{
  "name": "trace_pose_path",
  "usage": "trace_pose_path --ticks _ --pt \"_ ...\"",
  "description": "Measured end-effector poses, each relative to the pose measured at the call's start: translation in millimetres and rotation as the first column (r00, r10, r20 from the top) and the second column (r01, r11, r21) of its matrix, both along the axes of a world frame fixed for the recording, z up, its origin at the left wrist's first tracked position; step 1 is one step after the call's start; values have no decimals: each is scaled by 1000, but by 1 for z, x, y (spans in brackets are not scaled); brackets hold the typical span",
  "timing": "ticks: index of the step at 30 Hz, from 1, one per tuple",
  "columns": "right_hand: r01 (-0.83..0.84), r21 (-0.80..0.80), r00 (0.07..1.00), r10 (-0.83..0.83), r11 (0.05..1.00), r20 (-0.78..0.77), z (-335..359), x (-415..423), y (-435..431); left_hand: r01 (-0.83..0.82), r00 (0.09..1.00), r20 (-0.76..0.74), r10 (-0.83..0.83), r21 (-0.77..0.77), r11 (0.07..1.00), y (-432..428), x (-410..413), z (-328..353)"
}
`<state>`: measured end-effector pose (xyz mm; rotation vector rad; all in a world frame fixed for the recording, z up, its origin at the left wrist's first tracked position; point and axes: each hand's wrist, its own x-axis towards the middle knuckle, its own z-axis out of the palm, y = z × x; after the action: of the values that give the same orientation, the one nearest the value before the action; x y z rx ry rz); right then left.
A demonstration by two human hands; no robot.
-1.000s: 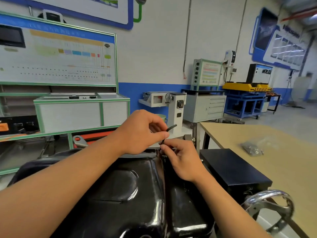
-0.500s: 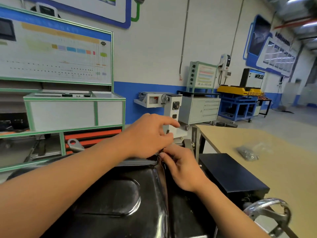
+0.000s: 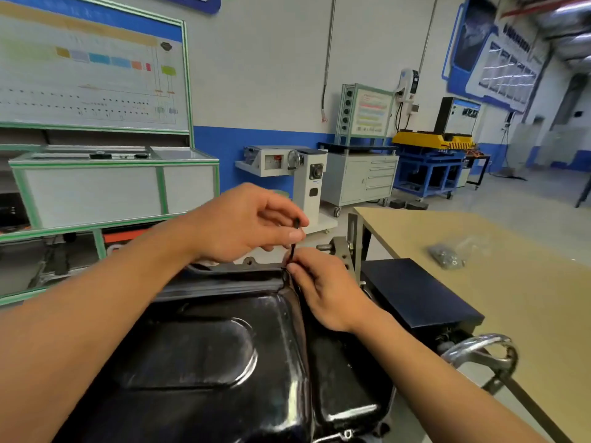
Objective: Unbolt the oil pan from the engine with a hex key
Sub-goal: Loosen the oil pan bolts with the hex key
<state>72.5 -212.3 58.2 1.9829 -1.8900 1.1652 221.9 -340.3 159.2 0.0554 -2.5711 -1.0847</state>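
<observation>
Head view: left hand (image 3: 243,222) and right hand (image 3: 329,289) pinch the hex key (image 3: 292,250), tip hidden at the oil pan (image 3: 208,346) rim.

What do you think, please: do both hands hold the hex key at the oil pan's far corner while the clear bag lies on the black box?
No: the head view shows the clear bag lying on the tan table beside the black box. The left hand and right hand do hold the hex key at the far corner of the oil pan.
</observation>
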Motion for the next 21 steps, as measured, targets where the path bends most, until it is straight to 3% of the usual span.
trace_pose_path --ticks 9,13,15,17,19,21 --pt "-16 30 995 13 999 94 5 1 2 -21 988 -157 2 -125 992 -3 -5 -3" --pt "-27 17 999 27 999 35 14 -1 1 -36 987 -160 -12 -295 955 -8 -3 4" --pt "-38 16 999 38 999 -35 20 -1 -1 -65 986 -160 -40 -603 795 -12 1 12" --pt "-58 31 992 61 998 -112 26 -1 -4 -76 973 -165 -159 -887 456 -14 3 23" --pt "-83 43 979 90 996 -184 29 -1 -6 -16 956 -66 -287 -985 171 -16 3 34" --pt "-91 60 974 101 994 -203 32 -2 -7 50 938 29 -344 -997 54 -16 2 44"
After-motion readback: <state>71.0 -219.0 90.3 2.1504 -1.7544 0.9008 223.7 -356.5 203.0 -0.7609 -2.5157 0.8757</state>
